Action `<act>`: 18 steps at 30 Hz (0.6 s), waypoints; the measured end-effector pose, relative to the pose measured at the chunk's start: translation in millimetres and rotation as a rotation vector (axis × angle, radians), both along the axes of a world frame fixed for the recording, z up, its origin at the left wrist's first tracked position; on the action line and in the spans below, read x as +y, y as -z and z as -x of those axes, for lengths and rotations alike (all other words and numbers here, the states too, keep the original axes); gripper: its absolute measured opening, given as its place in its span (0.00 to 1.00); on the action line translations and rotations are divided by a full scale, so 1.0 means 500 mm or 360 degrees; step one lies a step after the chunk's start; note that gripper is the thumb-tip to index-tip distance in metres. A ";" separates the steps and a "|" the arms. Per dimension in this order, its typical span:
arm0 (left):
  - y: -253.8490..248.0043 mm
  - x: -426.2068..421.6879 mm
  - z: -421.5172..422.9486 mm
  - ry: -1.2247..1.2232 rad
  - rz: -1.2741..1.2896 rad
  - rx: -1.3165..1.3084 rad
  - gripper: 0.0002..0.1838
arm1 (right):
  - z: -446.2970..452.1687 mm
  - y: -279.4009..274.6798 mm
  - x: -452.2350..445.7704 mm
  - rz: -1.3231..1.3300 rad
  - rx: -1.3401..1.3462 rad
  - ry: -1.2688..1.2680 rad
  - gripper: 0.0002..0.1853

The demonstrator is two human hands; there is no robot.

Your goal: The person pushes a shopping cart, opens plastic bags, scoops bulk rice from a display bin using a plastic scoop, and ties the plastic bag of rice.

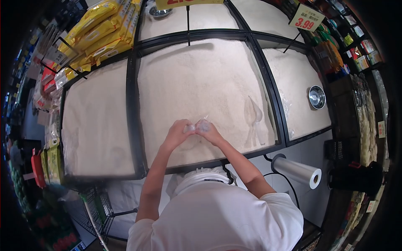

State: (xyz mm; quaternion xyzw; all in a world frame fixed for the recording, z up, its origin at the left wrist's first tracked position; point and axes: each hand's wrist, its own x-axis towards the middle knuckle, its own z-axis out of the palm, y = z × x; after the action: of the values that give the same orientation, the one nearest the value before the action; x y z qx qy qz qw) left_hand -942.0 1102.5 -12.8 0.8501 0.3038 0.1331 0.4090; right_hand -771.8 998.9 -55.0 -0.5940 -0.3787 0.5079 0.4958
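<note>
My left hand (pixel 179 131) and my right hand (pixel 210 131) meet over the near part of the middle bin. Both have their fingers closed on a crumpled clear plastic bag (pixel 204 125), bunched between them. Below lies a bed of pale, fine grain (pixel 192 79), probably rice, though single grains are too small to make out. To the right of my right hand, a clear scoop (pixel 258 116) rests on the grain, its handle toward me.
Black dividers (pixel 132 96) separate several grain bins. A metal bowl (pixel 317 97) sits in the right bin, another (pixel 160 11) at the back. A bag roll (pixel 297 170) is mounted below the front edge. Yellow sacks (pixel 100 31) are stacked back left; a shopping cart (pixel 98 209) stands front left.
</note>
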 end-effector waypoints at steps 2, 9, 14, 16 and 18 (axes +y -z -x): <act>-0.005 0.009 0.000 0.0102 -0.0082 -0.0020 0.16 | -0.004 0.003 0.000 0.0075 0.0171 -0.0017 0.09; 0.013 0.007 -0.008 0.0192 -0.0315 -0.0200 0.07 | -0.018 0.006 0.010 0.0157 0.0381 -0.0051 0.12; 0.108 -0.003 -0.020 -0.0348 0.0925 -0.0514 0.05 | 0.003 0.032 -0.001 -0.0037 -0.0361 0.0132 0.14; 0.116 -0.012 -0.031 -0.0642 0.1426 -0.0834 0.04 | 0.018 0.006 -0.012 -0.0262 -0.0881 0.0101 0.15; 0.124 -0.018 -0.038 -0.0760 0.1480 -0.0818 0.04 | 0.032 -0.031 -0.026 -0.0539 -0.1276 -0.0077 0.16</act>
State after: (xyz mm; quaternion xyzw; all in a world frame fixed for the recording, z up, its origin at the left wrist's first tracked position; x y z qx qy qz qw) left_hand -923.2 1093.3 -74.6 0.4295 0.4045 0.2763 0.7587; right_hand -787.9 985.7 -39.6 -0.6455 -0.6330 0.1794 0.3879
